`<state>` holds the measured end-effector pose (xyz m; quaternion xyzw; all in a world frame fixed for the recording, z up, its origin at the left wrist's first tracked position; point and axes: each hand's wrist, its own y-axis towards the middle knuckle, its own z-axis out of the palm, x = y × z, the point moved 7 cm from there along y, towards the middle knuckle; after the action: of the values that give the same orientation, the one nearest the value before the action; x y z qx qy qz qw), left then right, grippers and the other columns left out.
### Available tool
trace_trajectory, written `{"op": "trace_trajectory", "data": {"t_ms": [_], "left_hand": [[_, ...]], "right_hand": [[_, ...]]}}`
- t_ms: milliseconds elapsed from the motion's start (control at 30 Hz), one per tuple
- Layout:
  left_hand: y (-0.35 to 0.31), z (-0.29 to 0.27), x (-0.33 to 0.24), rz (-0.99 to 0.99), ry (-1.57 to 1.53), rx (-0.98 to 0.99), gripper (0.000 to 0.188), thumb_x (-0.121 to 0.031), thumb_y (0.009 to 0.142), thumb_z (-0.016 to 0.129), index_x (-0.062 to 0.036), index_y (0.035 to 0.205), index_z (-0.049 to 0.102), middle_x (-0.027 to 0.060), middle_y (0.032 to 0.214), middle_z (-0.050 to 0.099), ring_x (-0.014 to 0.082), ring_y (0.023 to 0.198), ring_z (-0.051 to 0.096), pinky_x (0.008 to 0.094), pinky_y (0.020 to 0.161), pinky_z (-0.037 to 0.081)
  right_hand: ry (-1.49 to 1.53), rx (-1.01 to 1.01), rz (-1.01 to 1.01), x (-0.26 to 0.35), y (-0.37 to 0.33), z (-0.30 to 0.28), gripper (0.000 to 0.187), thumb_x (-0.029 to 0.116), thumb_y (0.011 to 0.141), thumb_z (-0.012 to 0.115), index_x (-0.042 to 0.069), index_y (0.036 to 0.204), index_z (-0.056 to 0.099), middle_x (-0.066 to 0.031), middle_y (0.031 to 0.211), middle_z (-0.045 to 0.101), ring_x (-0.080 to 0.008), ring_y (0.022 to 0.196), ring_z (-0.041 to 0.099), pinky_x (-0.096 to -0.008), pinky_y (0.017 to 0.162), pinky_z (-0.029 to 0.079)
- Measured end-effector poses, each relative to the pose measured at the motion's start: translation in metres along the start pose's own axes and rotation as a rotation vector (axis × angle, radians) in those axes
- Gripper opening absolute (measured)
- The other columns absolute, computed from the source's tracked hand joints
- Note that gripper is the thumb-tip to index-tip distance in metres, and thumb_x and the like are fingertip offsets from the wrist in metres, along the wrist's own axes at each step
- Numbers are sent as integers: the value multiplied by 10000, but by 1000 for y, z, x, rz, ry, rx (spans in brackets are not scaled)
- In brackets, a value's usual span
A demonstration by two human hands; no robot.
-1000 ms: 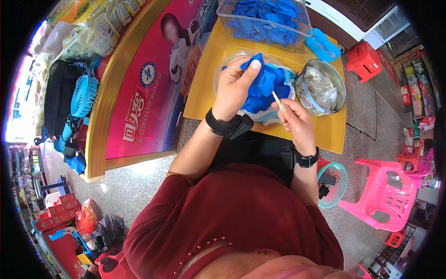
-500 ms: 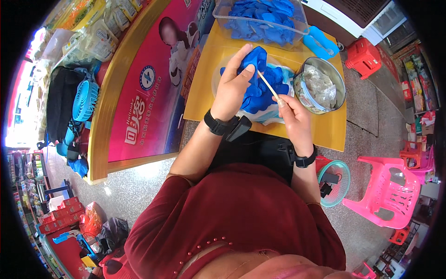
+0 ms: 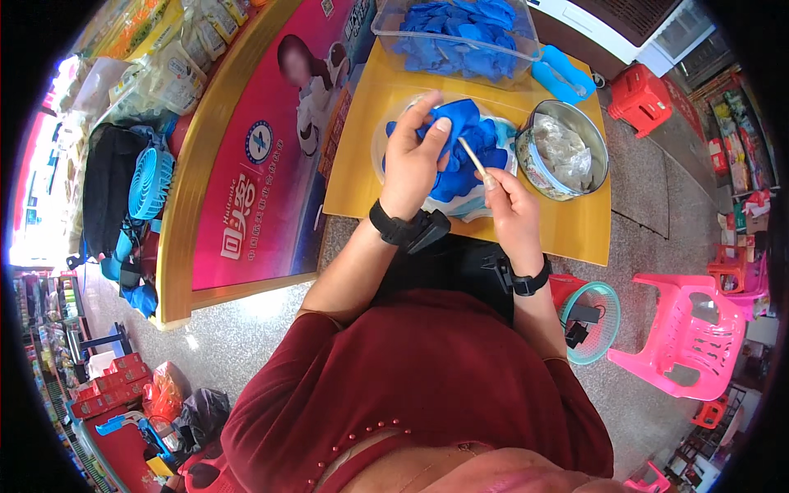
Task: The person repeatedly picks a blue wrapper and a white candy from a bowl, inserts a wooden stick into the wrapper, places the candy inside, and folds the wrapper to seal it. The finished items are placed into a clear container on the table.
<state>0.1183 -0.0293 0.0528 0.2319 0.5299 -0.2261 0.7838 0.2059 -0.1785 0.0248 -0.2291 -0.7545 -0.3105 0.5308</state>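
My left hand (image 3: 415,156) is closed on a piece of blue fabric (image 3: 460,115), pinched between thumb and fingers. In my right hand (image 3: 514,209) is a thin, light wooden stick (image 3: 472,154), gripped near its lower end between thumb and fingertips. The stick's far tip meets or nearly meets the held fabric; contact is hard to tell. Below both hands, a heap of similar blue pieces (image 3: 452,185) lies over a pale round plate or tray (image 3: 380,148) on the yellow table. A white and light-blue sheet (image 3: 477,205) shows under the heap.
The yellow tabletop (image 3: 579,230) carries a clear plastic box (image 3: 526,70) of blue pieces, a light-blue object (image 3: 567,78), and a round tin (image 3: 546,168) holding clear plastic. A pink printed counter (image 3: 263,181) stands left. To the right are a teal basket (image 3: 596,329) and pink chair (image 3: 690,329).
My left hand has moved slightly down and left, its grip on the fabric shifted and its fingers more bent. The right hand with the stick is a little lower.
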Motion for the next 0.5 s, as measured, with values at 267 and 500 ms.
{"op": "trace_trajectory", "data": {"t_ms": [267,500], "left_hand": [[-6,13,7,-87,48,174,184,-150,991,548,-5,998,661,43,823,675,97,732,633,235,616,479],[9,0,15,-80,198,232,238,-231,979,596,-2,982,660,-13,854,652,42,794,572,216,715,477]], "right_hand": [[255,-93,117,-12,5,-18,213,169,992,557,7,1068,674,42,740,503,-50,662,446,-212,583,372],[194,100,178,-11,7,-11,211,159,991,553,3,1069,671,39,739,502,-48,662,442,-206,578,357]]}}
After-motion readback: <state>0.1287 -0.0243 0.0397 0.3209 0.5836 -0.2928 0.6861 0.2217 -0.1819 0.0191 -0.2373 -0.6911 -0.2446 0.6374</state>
